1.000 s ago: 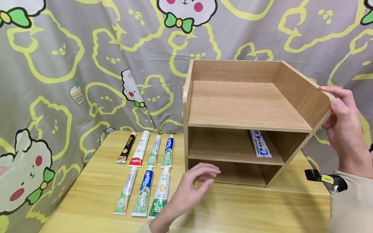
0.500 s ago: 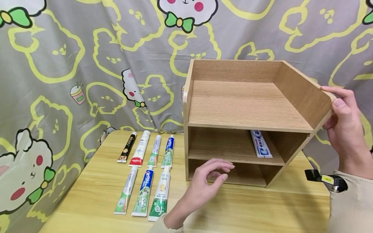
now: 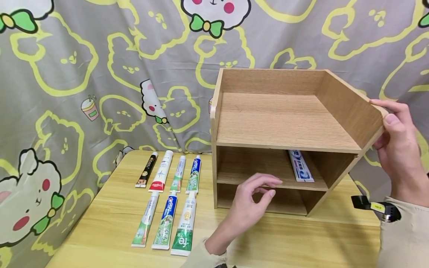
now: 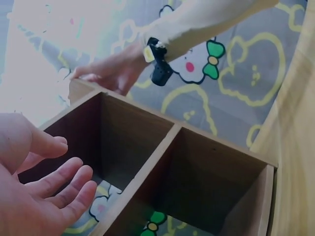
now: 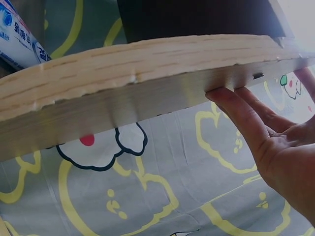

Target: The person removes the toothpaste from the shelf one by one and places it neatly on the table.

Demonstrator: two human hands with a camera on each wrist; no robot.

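A wooden desktop shelf [image 3: 288,119] with two compartments under its top tray stands on the table. My right hand [image 3: 399,137] holds the upper front corner of its right side panel; in the right wrist view the fingers [image 5: 241,105] press on the panel's outer face. One blue-and-white toothpaste tube [image 3: 301,166] lies in the upper compartment, toward the right. My left hand [image 3: 251,201] hovers before the lower compartment, fingers loosely bent, with nothing in it. The left wrist view shows this hand [image 4: 44,182] apart from the shelf's boards [image 4: 147,172].
Left of the shelf, several toothpaste tubes lie in two rows, among them a black tube [image 3: 146,170], a red-and-white Colgate tube [image 3: 161,172] and a green-and-white tube [image 3: 185,225]. A patterned curtain [image 3: 110,74] hangs behind the table [image 3: 100,223].
My left hand has moved right and slightly up across the shelf's front, away from the tubes. The right hand stays on the side panel, and the tubes have not moved.
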